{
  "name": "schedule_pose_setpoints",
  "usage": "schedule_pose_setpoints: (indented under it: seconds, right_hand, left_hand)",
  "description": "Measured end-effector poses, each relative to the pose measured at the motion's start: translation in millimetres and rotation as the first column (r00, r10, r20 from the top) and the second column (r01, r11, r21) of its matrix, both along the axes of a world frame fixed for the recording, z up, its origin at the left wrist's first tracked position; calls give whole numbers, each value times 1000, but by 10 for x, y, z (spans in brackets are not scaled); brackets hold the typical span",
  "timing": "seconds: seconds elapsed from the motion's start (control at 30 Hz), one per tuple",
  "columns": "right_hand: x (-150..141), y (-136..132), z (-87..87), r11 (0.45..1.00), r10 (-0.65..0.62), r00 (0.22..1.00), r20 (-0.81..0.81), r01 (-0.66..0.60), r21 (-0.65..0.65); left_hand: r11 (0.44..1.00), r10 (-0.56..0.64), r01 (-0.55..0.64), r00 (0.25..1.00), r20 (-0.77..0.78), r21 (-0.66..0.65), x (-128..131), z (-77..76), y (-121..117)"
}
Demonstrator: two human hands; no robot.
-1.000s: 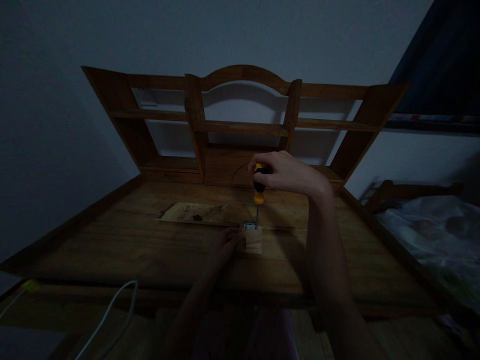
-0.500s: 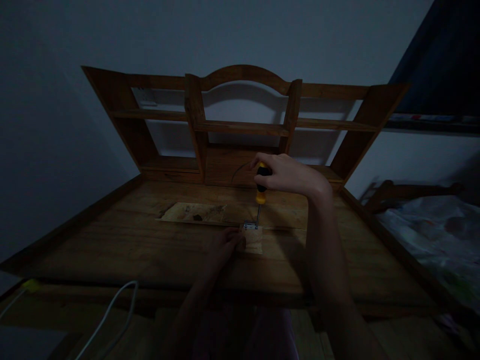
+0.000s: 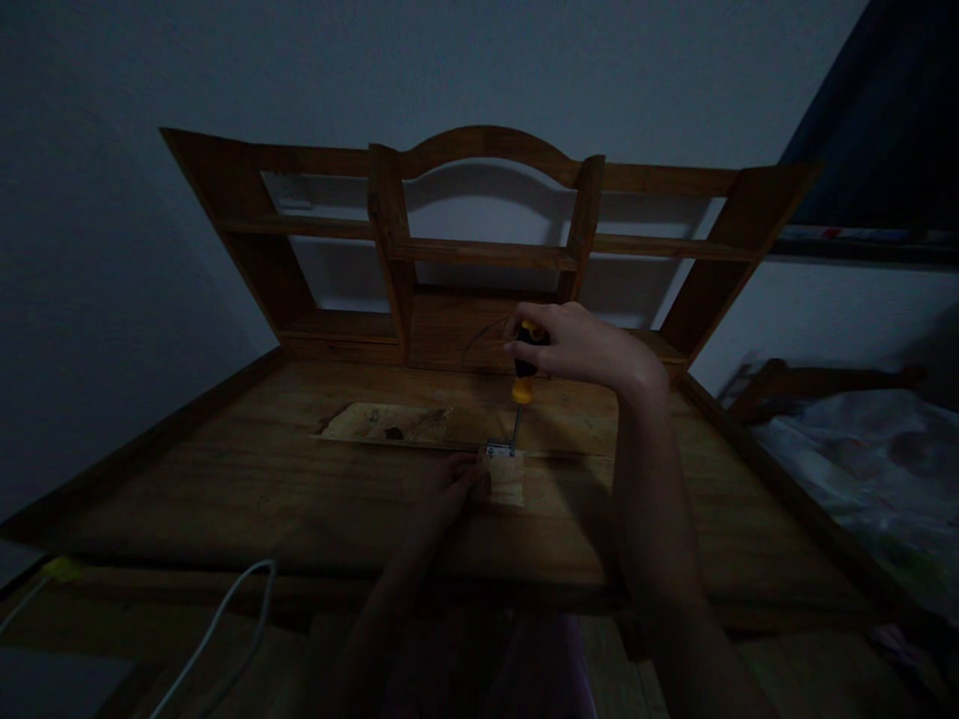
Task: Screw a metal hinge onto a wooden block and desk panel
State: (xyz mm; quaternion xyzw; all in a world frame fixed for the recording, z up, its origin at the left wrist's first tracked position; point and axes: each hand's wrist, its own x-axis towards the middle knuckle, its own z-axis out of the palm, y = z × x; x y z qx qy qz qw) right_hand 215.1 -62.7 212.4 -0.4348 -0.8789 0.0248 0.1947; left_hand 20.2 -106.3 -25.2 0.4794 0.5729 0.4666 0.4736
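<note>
Gripping the black-and-yellow-handled screwdriver (image 3: 524,371) upright, the right hand (image 3: 580,347) has its fingers curled tight round the handle, the steel tip set on a small metal bracket (image 3: 500,451). At seven o'clock from that bracket, the left hand (image 3: 450,487) presses its fingertips against a small pale wooden block (image 3: 507,478) on the brown wooden counter (image 3: 262,479). A white cable (image 3: 217,627) trails at eight o'clock.

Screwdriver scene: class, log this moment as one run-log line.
right hand: gripping upright screwdriver | tip: on metal plate | left hand: steadying wood block | surface: desk
</note>
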Motion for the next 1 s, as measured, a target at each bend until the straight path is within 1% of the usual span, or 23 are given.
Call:
schedule_pose_setpoints:
  seconds: [0.1, 0.2, 0.3, 0.43, 0.5, 0.6, 0.7, 0.87, 1.0]
  right_hand:
    - [-1, -8, 6, 1000, -26, 1000, 12, 26, -5]
    - [-14, -19, 6, 999, -46, 999, 9, 46, -4]
    - [-33, -24, 1, 1000, -13, 1000, -1, 13, 4]
    - [-34, -14, -1, 1000, 9, 1000, -5, -9, 4]
    - [-19, -8, 6, 1000, 7, 1000, 3, -7, -1]
    - [9, -7, 23, 1000, -7, 1000, 25, 7, -9]
    - [25, -20, 33, 1000, -24, 999, 34, 23, 17]
    - [24, -22, 19, 996, -81, 996, 23, 80, 34]
    - [16, 4, 9, 999, -39, 999, 24, 38, 16]
  left_hand:
    - [999, -46, 46, 999, 11, -17, -5, 15, -7]
    - [998, -56, 57, 998, 16, -13, -10, 14, -8]
    - [999, -54, 54, 999, 9, 5, -15, -25, 8]
    - [999, -53, 53, 999, 12, -3, -14, -71, 32]
    - [998, -66, 66, 998, 13, 2, -12, -61, 30]
    - [999, -37, 37, 999, -19, -2, -13, -23, 14]
    - [999, -33, 33, 998, -53, 9, -17, -6, 5]
    - [999, -43, 44, 999, -19, 25, -20, -33, 14]
    - [998, -53, 53, 998, -18, 16, -13, 7, 2]
